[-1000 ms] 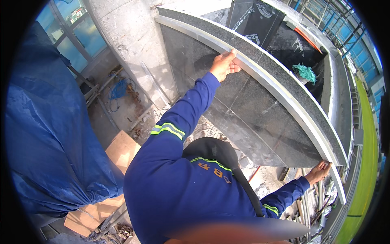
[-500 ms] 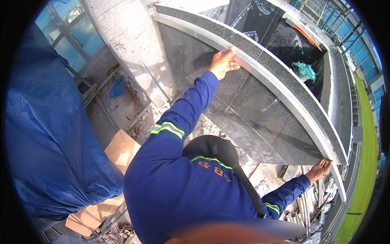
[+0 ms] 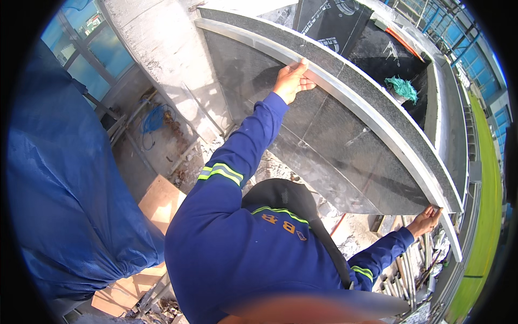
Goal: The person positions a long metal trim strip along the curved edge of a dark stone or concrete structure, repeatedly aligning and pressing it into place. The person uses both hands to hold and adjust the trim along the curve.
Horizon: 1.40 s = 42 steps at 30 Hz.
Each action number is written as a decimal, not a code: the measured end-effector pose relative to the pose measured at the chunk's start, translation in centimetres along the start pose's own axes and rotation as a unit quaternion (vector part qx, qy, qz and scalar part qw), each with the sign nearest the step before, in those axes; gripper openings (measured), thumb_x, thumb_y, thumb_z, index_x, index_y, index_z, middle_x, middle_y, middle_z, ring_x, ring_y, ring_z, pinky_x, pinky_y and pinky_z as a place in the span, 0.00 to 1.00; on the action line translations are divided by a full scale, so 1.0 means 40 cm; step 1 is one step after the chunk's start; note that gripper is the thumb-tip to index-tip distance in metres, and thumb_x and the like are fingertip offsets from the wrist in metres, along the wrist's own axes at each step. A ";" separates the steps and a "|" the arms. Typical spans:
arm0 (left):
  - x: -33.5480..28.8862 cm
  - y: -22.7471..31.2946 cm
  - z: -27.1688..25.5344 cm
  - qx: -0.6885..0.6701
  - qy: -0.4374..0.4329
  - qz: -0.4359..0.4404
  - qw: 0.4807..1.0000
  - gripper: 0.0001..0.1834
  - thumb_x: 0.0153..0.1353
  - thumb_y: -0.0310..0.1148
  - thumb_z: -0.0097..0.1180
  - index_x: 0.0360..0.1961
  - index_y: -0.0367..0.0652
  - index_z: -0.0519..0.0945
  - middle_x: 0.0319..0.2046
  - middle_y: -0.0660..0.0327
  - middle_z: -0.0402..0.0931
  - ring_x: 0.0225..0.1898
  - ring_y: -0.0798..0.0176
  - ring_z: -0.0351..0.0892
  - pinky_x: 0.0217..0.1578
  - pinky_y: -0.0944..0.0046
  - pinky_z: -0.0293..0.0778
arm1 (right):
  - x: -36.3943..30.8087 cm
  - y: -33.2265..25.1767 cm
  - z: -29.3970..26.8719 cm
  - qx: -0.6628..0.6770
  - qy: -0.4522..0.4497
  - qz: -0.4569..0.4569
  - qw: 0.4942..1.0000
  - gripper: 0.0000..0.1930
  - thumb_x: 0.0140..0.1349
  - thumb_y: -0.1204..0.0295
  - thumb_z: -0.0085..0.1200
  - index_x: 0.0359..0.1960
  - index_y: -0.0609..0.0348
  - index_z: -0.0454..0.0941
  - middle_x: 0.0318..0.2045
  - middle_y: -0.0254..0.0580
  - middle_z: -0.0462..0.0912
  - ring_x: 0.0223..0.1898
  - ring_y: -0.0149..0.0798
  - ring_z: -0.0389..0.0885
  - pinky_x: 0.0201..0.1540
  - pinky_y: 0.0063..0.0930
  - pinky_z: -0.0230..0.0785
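Observation:
A long silvery metal straightedge (image 3: 362, 112) lies along the front top edge of a wall faced with dark grey tiles (image 3: 345, 140). My left hand (image 3: 293, 82) grips it towards its upper left part, thumb on top and fingers curled below. Farther down to the right, my right hand (image 3: 425, 221) pinches the bar near its other end, which sticks out past the wall's corner. Behind the bar runs a speckled dark stone coping (image 3: 386, 100). Both ends of the straightedge are in sight.
Blue tarpaulin (image 3: 70, 178) covers something at left, above brown boards (image 3: 162, 202). Rubble and several pipes (image 3: 407, 278) lie at lower right. Behind the coping is a black-lined recess with a green netting bundle (image 3: 402, 89). A blue hose (image 3: 154, 119) lies by the window.
The view has shifted slightly, and the wall appears a little higher and farther left. Both hands keep their hold on the straightedge at about the same spots.

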<state>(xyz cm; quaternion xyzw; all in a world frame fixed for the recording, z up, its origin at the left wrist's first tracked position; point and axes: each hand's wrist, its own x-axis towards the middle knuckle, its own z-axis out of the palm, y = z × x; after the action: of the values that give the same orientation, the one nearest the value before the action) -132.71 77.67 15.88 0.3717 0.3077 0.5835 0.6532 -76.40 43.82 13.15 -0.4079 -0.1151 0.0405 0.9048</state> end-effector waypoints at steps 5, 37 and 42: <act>-0.003 0.005 0.002 -0.019 -0.003 -0.005 1.000 0.24 0.71 0.51 0.67 0.49 0.38 0.79 0.34 0.55 0.83 0.33 0.60 0.88 0.40 0.55 0.90 | 0.017 0.013 -0.013 0.010 -0.003 0.009 1.000 0.20 0.68 0.64 0.71 0.49 0.70 0.83 0.42 0.47 0.83 0.44 0.40 0.81 0.52 0.32 0.80; 0.011 -0.008 -0.006 0.001 0.003 -0.003 1.000 0.25 0.74 0.51 0.64 0.53 0.39 0.78 0.37 0.53 0.83 0.37 0.58 0.87 0.41 0.55 0.88 | 0.046 0.019 -0.026 0.014 -0.005 0.009 1.000 0.19 0.68 0.68 0.71 0.48 0.74 0.82 0.41 0.47 0.83 0.45 0.39 0.82 0.49 0.30 0.81; 0.028 -0.022 -0.029 -0.013 -0.025 0.015 0.999 0.27 0.72 0.52 0.65 0.50 0.36 0.77 0.37 0.51 0.83 0.35 0.53 0.88 0.42 0.52 0.88 | 0.043 0.038 -0.035 0.016 -0.013 0.004 1.000 0.25 0.61 0.66 0.77 0.53 0.65 0.76 0.50 0.52 0.78 0.54 0.46 0.77 0.55 0.37 0.79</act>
<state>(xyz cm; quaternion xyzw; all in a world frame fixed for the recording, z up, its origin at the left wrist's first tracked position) -133.08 78.90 14.57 0.3827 0.2778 0.5876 0.6566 -74.38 44.10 11.43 -0.3930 -0.1249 0.0509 0.9096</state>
